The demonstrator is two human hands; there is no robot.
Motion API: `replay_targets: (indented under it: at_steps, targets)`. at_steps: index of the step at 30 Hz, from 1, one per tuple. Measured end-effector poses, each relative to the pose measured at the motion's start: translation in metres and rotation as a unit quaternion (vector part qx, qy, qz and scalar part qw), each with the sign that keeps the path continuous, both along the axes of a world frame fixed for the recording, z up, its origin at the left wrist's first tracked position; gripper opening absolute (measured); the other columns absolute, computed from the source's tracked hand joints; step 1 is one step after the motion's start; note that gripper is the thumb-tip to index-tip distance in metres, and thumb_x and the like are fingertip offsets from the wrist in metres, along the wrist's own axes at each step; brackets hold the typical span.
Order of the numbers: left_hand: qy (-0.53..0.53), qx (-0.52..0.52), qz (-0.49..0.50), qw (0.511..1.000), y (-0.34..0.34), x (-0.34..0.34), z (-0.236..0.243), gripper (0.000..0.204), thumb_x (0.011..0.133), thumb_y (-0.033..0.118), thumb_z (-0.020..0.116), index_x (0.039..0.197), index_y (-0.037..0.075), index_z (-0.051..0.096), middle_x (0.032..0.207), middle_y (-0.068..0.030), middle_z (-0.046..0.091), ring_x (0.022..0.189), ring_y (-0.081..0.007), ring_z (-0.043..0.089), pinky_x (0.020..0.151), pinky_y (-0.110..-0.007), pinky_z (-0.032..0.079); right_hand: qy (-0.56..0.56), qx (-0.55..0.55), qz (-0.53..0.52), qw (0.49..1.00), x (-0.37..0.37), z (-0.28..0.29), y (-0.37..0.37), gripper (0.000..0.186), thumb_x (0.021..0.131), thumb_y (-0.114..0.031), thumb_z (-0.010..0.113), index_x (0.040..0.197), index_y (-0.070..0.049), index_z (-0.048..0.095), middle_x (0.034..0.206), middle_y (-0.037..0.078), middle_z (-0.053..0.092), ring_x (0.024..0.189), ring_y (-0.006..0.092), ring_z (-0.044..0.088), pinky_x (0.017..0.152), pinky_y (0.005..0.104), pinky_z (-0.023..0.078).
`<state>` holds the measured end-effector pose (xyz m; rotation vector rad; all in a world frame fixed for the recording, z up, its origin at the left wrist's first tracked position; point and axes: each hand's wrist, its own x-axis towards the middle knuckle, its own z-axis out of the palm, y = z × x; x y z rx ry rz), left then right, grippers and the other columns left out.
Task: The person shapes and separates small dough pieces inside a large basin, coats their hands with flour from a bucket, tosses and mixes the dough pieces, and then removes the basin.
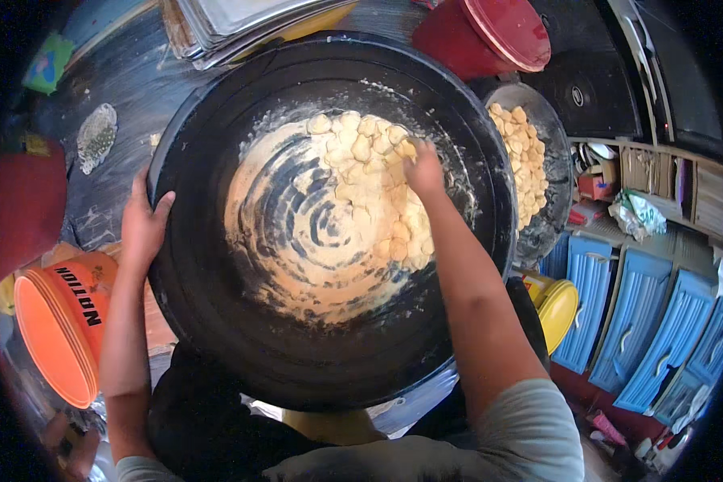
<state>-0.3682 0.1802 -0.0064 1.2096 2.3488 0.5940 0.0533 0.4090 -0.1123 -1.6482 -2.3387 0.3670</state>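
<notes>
A wide black basin [241, 337] rests before me, dusted inside with pale flour [297, 293]. Flat, pale yellow dough pieces [361, 149] lie heaped along its far and right inner side. My left hand [142, 221] grips the left rim, thumb on top and fingers outside. Reaching into the basin, my right hand [426, 170] is at the right edge of the heap. Its fingers are bent around what looks like one dough piece, though they partly hide it.
To the right stands a dark bowl [556, 173] filled with more pieces. A red bucket [458, 40] and stacked metal trays [233, 24] are behind the basin. An orange bucket [64, 321] sits at left, a yellow-lidded container [558, 315] at right near blue cabinet doors [631, 321].
</notes>
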Motion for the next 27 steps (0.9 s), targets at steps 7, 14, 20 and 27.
replay_targets:
  at_steps: [7, 14, 20, 27]
  targets:
    - [-0.030, 0.020, -0.004, 0.999, -0.008, -0.007, -0.008, 0.053, 0.082, 0.013, 0.060, 0.128, 0.004, 0.034, 0.109, -0.0253, 0.056, 0.104, -0.0344, 0.055, 0.088, -0.037, 0.042, -0.024, -0.092, -0.089, 0.991, -0.045, -0.044, 0.025, 0.033, 0.070, -0.009, 0.056, 0.102, -0.008, 0.057, 0.104, 0.018, 0.058, 0.091, 0.0332, 0.057, 0.082, 0.0404, 0.045]
    - [0.246, -0.001, -0.163, 0.956, -0.007, 0.013, 0.008, 0.060, 0.076, 0.012, 0.062, 0.131, 0.011, 0.038, 0.134, -0.0176, 0.035, 0.122, -0.0359, 0.037, 0.094, -0.042, 0.037, 0.035, -0.089, 0.008, 0.995, -0.033, -0.026, -0.017, 0.042, 0.069, -0.020, 0.066, 0.105, -0.005, 0.053, 0.101, 0.019, 0.058, 0.093, 0.0336, 0.055, 0.081, 0.0407, 0.044]
    - [0.347, -0.097, -0.263, 0.895, 0.008, 0.033, 0.014, 0.056, 0.074, 0.018, 0.064, 0.127, 0.012, 0.045, 0.139, -0.0095, 0.029, 0.130, -0.0324, 0.024, 0.097, -0.045, 0.032, -0.085, -0.017, -0.066, 0.994, -0.035, -0.036, 0.010, 0.056, 0.065, -0.022, 0.070, 0.116, -0.008, 0.049, 0.111, 0.018, 0.051, 0.099, 0.0350, 0.050, 0.085, 0.0416, 0.042]
    - [0.328, -0.114, -0.249, 0.904, 0.001, 0.027, 0.016, 0.052, 0.071, 0.019, 0.067, 0.120, 0.011, 0.051, 0.142, -0.0067, 0.027, 0.133, -0.0333, 0.020, 0.094, -0.047, 0.035, 0.070, -0.407, 0.109, 0.904, -0.061, -0.012, -0.026, 0.053, 0.067, -0.035, 0.070, 0.107, -0.002, 0.058, 0.101, 0.021, 0.060, 0.097, 0.0351, 0.056, 0.087, 0.0389, 0.043]
